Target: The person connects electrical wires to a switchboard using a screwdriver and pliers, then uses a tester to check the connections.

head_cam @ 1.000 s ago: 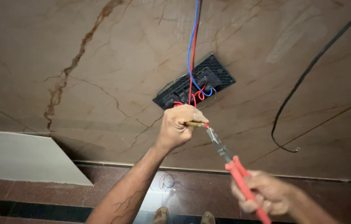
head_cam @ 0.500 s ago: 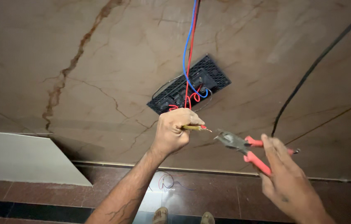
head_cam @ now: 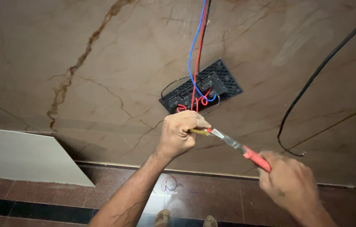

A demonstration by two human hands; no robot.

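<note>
Overhead, in the head view, the left hand (head_cam: 180, 134) is closed in a fist on a short yellowish wire end (head_cam: 199, 132), which pokes out to the right between thumb and fingers. The right hand (head_cam: 289, 185) is wrapped shut around the red handles of the pliers (head_cam: 237, 146), low at the right edge of the marble wall. The pliers slant up and to the left, and their metal nose meets the wire end just beside the left fist.

Just above the left hand sits a black switch plate (head_cam: 203, 86), tilted, set against the brown veined marble wall (head_cam: 102, 63). A red wire (head_cam: 199, 50) and a blue wire (head_cam: 191, 54) hang down from the top edge into the plate and curl there in small loops. A black cable (head_cam: 312, 84) swings from the top right corner down to a loose end near the right hand.

At the left edge leans a white board (head_cam: 22, 155). Below runs the dark red floor (head_cam: 228, 201), with two sandalled feet (head_cam: 184, 219) at the bottom edge.
</note>
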